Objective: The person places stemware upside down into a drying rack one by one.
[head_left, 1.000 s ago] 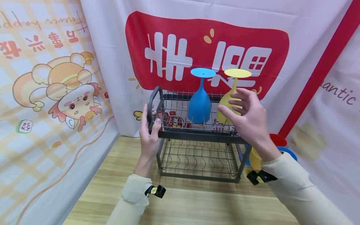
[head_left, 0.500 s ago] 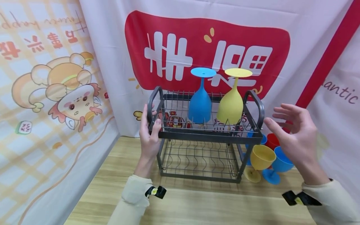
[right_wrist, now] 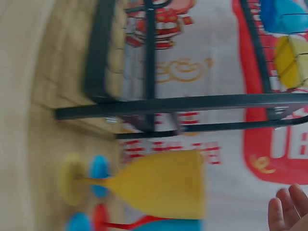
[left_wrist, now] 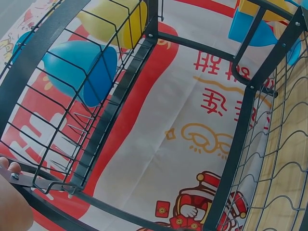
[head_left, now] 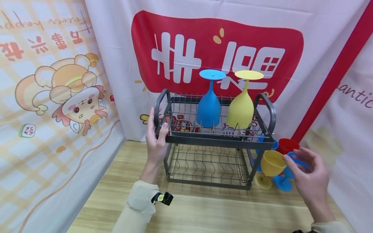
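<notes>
My left hand [head_left: 156,145] grips the left end of a dark two-tier dish rack [head_left: 215,141], thumb at the front and fingers behind the handle. On the upper tier a blue goblet [head_left: 208,111] and a yellow goblet [head_left: 240,111] stand upside down, feet up. My right hand [head_left: 310,178] holds nothing, its fingers loosely bent over the standing blue goblet [head_left: 282,183] and partly covering it. Just left of those fingertips is an upright yellow goblet [head_left: 272,164], also in the right wrist view, where that hand shows only at the lower right corner.
Behind the upright yellow goblet stand a red goblet [head_left: 288,145] and another blue one [head_left: 273,144], close beside the rack's right leg. The lower tier [head_left: 204,161] has wavy wires and bears nothing. A printed cloth [head_left: 215,29] hangs right behind the rack.
My right hand has left the inverted yellow goblet on the rack, swung out to the right, then come down to the standing goblets. My left hand has stayed on the rack.
</notes>
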Demonstrator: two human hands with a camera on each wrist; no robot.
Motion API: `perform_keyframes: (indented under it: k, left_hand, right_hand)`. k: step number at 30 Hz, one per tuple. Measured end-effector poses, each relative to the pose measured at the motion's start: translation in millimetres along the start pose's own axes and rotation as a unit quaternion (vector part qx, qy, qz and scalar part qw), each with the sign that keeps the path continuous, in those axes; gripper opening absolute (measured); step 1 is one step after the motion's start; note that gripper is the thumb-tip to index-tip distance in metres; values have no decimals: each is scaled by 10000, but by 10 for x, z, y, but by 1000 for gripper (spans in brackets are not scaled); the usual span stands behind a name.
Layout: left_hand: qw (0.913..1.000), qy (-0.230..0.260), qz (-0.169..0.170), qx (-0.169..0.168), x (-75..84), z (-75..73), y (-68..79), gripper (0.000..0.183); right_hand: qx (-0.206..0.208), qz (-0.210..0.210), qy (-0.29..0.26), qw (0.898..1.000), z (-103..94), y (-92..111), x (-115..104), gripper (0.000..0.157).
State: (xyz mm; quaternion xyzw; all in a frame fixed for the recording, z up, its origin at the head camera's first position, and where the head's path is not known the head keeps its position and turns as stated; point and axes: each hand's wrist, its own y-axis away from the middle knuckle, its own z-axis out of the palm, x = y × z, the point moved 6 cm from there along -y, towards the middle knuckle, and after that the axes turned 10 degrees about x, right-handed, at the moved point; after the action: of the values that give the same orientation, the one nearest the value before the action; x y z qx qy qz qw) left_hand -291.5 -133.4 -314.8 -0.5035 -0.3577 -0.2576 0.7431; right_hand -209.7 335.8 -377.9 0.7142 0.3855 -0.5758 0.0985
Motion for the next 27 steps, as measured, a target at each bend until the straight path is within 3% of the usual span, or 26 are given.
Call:
perform_keyframes:
  k: [6, 12, 27]
  left_hand:
    - [10000, -27, 0, 20, -5, -5, 4, 68]
    - [10000, -20, 13, 12, -8, -9, 4, 68]
    - [10000, 38, 40, -13, 3, -4, 5, 69]
  right_hand:
    - [171, 596, 349, 9975, 115, 199, 483, 74]
    - [101, 997, 626, 9930, 220, 329, 827, 84]
    - [-178, 1477, 679, 9865, 481, 370, 1164, 104]
